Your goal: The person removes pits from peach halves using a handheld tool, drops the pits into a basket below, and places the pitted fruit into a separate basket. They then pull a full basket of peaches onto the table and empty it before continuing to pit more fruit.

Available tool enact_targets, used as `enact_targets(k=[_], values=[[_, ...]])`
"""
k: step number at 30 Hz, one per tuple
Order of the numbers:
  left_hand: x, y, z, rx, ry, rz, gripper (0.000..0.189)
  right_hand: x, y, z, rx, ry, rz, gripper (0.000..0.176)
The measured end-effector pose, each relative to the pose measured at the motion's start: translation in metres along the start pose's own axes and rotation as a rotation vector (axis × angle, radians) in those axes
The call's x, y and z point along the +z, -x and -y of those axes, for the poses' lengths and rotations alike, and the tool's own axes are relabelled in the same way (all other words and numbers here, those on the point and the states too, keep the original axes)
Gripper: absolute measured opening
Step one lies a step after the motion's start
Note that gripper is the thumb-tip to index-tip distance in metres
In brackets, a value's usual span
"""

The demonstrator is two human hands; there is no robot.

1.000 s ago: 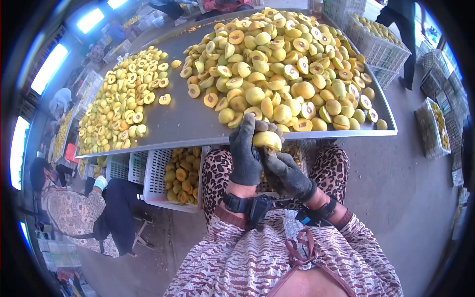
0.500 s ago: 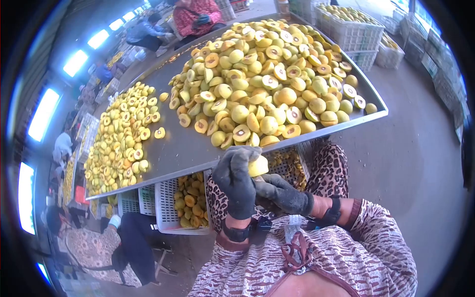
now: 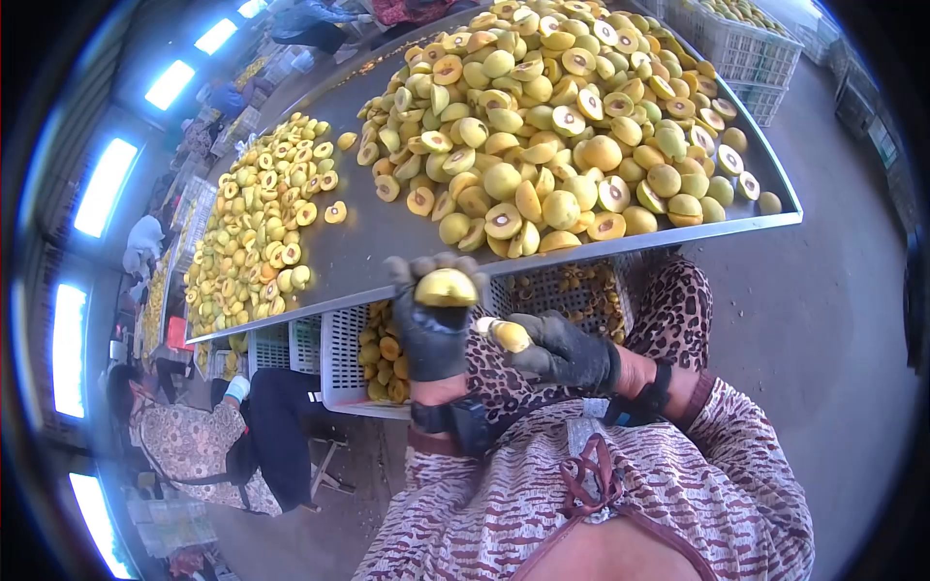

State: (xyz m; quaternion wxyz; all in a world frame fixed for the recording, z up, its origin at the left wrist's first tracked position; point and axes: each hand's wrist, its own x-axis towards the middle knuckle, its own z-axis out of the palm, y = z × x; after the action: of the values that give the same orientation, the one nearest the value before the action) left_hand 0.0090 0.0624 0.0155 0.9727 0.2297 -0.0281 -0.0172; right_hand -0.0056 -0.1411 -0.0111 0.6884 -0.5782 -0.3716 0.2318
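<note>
My left hand point(image 3: 436, 329), in a dark glove, is raised near the front edge of the metal table with a yellow peach half point(image 3: 448, 288) in its fingers, rounded side showing. My right hand point(image 3: 572, 349), gloved too, is closed around a small yellow piece with a pale end point(image 3: 509, 335); I cannot tell whether this is fruit or a tool. The hands are apart, over my lap. Beyond them, a large heap of halved peaches point(image 3: 542, 136) covers much of the table point(image 3: 334, 247). A smaller pile of peach halves point(image 3: 257, 228) lies on its left side.
Below the table edge stand a white crate point(image 3: 341, 358) of peach pieces and a dark basket point(image 3: 581, 295) with scraps. Stacked crates point(image 3: 741, 53) of fruit are behind at the right. A seated person point(image 3: 208, 441) is at my left; other people are farther back.
My hands have come apart from working together on one fruit. The left has moved left with the peach half; the yellow piece now shows in the right. The view has shifted slightly.
</note>
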Motion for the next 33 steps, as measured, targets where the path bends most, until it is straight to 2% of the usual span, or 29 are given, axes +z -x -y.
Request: enact_targets(k=[1, 2, 3, 4, 5, 7, 8, 10, 12, 13, 15, 16, 17, 18, 19, 21, 23, 24, 25, 27, 29, 30, 31, 32, 33], values=[[-0.020, 0.000, -0.019, 0.085, -0.036, 0.001, 0.047, 0.002, 0.007, 0.002, 0.030, -0.042, -0.056, 0.039], [-0.033, 0.006, -0.037, 0.214, -0.095, -0.072, 0.046, 0.000, 0.018, -0.004, 0.129, -0.287, -0.121, 0.037], [-0.066, 0.008, -0.065, 0.269, -0.284, -0.058, 0.044, -0.006, 0.028, -0.013, 0.224, -0.526, -0.182, 0.035], [-0.075, 0.008, -0.078, 0.495, -0.993, -0.594, 0.042, -0.012, 0.031, -0.022, 0.333, -0.442, -0.288, 0.027], [-0.087, 0.006, -0.081, 0.499, -0.989, -0.590, 0.042, -0.016, 0.046, -0.049, 0.330, -0.436, -0.288, 0.027], [-0.106, -0.018, -0.085, 0.791, -1.965, -0.388, 0.038, -0.034, 0.064, -0.101, 0.419, 0.537, -0.180, 0.019], [-0.083, -0.031, -0.059, 0.738, -1.925, -0.355, 0.034, -0.035, 0.055, -0.086, 0.425, 0.548, -0.173, 0.019], [-0.070, -0.064, -0.008, 0.628, -1.871, -0.061, 0.039, -0.019, 0.030, -0.037, 0.418, -0.150, -0.436, 0.015], [-0.051, -0.089, 0.036, 0.501, -2.088, 0.113, 0.054, -0.021, 0.029, -0.020, 0.432, -0.248, -0.439, 0.015], [-0.050, -0.098, 0.038, 0.508, -2.077, 0.109, 0.054, -0.023, 0.028, -0.015, 0.436, -0.354, -0.445, 0.015], [-0.056, -0.118, 0.044, 0.252, -2.228, 0.122, 0.066, -0.030, 0.040, -0.028, 0.417, -0.255, -0.438, 0.016], [-0.078, -0.129, 0.040, 0.257, -2.072, 0.169, 0.067, -0.031, 0.044, -0.024, 0.422, -0.235, -0.452, 0.018], [-0.076, -0.127, 0.035, 0.257, -2.065, 0.169, 0.067, -0.031, 0.049, -0.022, 0.431, -0.219, -0.464, 0.019], [-0.074, -0.126, 0.030, 0.196, -1.985, 0.204, 0.068, -0.030, 0.046, -0.027, 0.358, -0.088, -0.518, 0.021], [-0.072, -0.125, 0.026, 0.136, -1.908, 0.237, 0.069, -0.030, 0.042, -0.027, 0.355, -0.088, -0.521, 0.021], [-0.059, -0.116, 0.021, 0.166, -2.007, 0.257, 0.070, -0.034, 0.023, -0.014, 0.239, -0.055, -0.687, 0.012], [-0.047, -0.101, 0.017, 0.432, -1.991, 0.335, 0.073, -0.042, 0.005, -0.003, 0.176, -0.058, -0.689, 0.014], [-0.026, -0.089, 0.014, 0.425, -2.005, 0.421, 0.073, -0.045, -0.002, -0.002, 0.238, -0.116, -0.697, 0.016], [-0.010, -0.078, 0.015, 0.424, -2.004, 0.418, 0.073, -0.048, -0.008, -0.001, 0.306, -0.174, -0.699, 0.018], [0.010, -0.059, 0.020, 0.416, -1.797, 0.579, 0.074, -0.045, -0.016, 0.003, 0.331, -0.230, -0.602, 0.019], [0.005, -0.046, 0.020, 0.409, -1.690, 0.533, 0.073, -0.036, -0.026, 0.004, 0.255, -0.688, -0.601, 0.019], [-0.007, -0.036, 0.025, 0.278, -1.359, 0.364, 0.068, -0.029, -0.030, 0.002, 0.216, -0.799, -0.588, 0.014], [-0.014, -0.025, 0.033, 0.151, -1.021, 0.202, 0.062, -0.023, -0.034, 0.002, 0.210, -0.800, -0.583, 0.014], [-0.011, -0.010, 0.048, 0.115, -0.739, 0.053, 0.053, -0.018, -0.036, 0.003, 0.300, -0.697, -0.568, 0.015], [-0.004, -0.004, 0.046, 0.119, -0.740, 0.053, 0.053, -0.014, -0.037, 0.003, 0.388, -0.591, -0.554, 0.016]])
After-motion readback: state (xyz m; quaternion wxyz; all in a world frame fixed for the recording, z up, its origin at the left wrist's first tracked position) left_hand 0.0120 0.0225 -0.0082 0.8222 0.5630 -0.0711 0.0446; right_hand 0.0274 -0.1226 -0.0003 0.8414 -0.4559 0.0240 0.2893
